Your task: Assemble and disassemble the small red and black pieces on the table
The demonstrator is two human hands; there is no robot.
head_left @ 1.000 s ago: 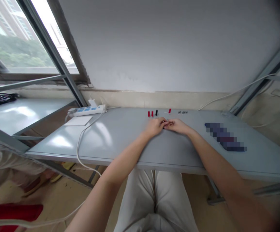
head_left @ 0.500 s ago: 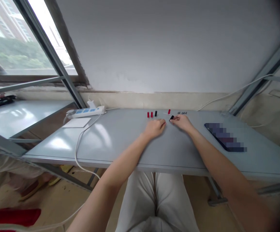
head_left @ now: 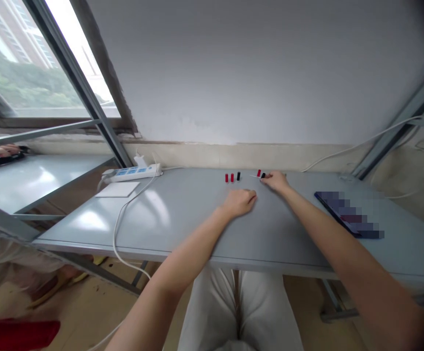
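My right hand point(head_left: 275, 180) pinches a small black cylinder point(head_left: 263, 175) near the back of the grey table. Just behind it stands a small red cylinder point(head_left: 259, 173), with a thin white stick point(head_left: 254, 176) lying to its left. My left hand point(head_left: 241, 202) rests on the tabletop with its fingers curled in; whether anything is in them I cannot make out. Beyond the left hand, two red cylinders point(head_left: 227, 178) and a black cylinder point(head_left: 238, 176) stand upright in a row.
A dark phone-like slab point(head_left: 347, 214), partly pixelated, lies at the right. On the left are a white power strip point(head_left: 138, 171), a flat white pad point(head_left: 117, 189) and a loose white cable point(head_left: 118, 219). Another person's hand point(head_left: 5, 150) shows at the far left.
My right hand has moved the black cylinder back, close to the standing red one. My left hand has drawn slightly nearer to me. Another person's hand has appeared at far left.
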